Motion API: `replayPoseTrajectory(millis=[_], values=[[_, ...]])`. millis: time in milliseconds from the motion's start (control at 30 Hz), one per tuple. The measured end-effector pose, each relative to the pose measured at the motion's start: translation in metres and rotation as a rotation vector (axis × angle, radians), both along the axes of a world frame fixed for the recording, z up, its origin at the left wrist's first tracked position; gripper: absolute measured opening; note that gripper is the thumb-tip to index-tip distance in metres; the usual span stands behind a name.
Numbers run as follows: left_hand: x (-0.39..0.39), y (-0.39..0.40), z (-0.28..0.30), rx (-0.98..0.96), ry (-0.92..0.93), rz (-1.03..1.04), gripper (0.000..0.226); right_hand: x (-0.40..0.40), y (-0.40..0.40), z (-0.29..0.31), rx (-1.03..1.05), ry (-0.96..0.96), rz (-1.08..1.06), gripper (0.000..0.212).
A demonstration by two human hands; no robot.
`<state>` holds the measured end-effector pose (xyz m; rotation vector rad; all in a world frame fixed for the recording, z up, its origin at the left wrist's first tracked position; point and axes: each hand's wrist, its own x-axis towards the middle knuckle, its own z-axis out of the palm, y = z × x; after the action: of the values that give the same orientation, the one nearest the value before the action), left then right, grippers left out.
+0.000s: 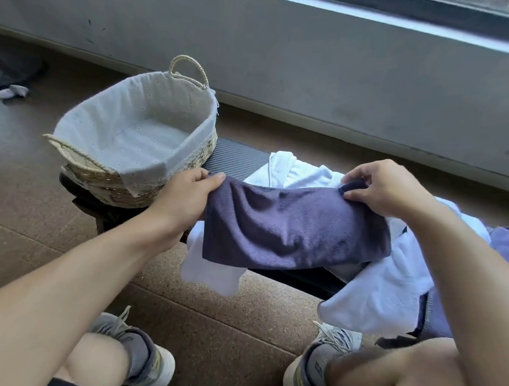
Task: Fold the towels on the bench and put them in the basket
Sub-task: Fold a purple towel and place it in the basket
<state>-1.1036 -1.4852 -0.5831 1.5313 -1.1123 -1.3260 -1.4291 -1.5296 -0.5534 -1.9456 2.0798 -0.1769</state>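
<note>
Hanging between two hands, the purple towel [290,227] is stretched out above the dark bench [237,159], its top edge pulled nearly level and its body sagging down over the white towels [390,276] heaped there. The left hand [185,195] pinches the towel's left upper corner between thumb and curled fingers, forearm reaching in from the lower left. The right hand [386,188] pinches the right upper corner, thumb pressed under the hem and fingers bent over it, wrist angled down from the right. The wicker basket [106,182], lined with pale cloth, sits on the bench's left end, just beside the left hand and holding no towels.
</note>
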Motion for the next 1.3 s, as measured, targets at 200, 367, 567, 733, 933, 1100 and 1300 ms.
replayPoseTrajectory(millis=[200, 367, 567, 733, 933, 1100, 1300], values=[[-0.001, -0.002, 0.007, -0.060, 0.066, 0.114, 0.037, -0.005, 0.000, 0.004, -0.042, 0.079, 0.013, 0.018], [0.006, -0.002, 0.008, -0.100, 0.018, 0.106, 0.029, -0.004, 0.000, -0.003, 0.020, 0.075, 0.011, 0.025], [0.013, -0.002, 0.000, -0.085, -0.120, 0.114, 0.030, 0.001, 0.000, 0.000, -0.084, -0.208, -0.099, 0.022], [0.007, 0.001, 0.002, -0.033, -0.001, 0.112, 0.029, -0.012, -0.005, 0.003, -0.293, -0.573, -0.260, 0.013], [-0.002, -0.002, 0.007, 0.045, 0.147, 0.242, 0.038, -0.006, -0.008, -0.001, -0.336, -0.564, -0.249, 0.009], [0.004, -0.004, 0.011, 0.086, 0.118, 0.208, 0.039, -0.008, -0.002, -0.007, -0.255, -0.489, -0.282, 0.025], [-0.001, 0.000, 0.019, -0.007, 0.125, 0.130, 0.036, 0.016, 0.006, 0.006, -0.266, -0.497, -0.227, 0.024]])
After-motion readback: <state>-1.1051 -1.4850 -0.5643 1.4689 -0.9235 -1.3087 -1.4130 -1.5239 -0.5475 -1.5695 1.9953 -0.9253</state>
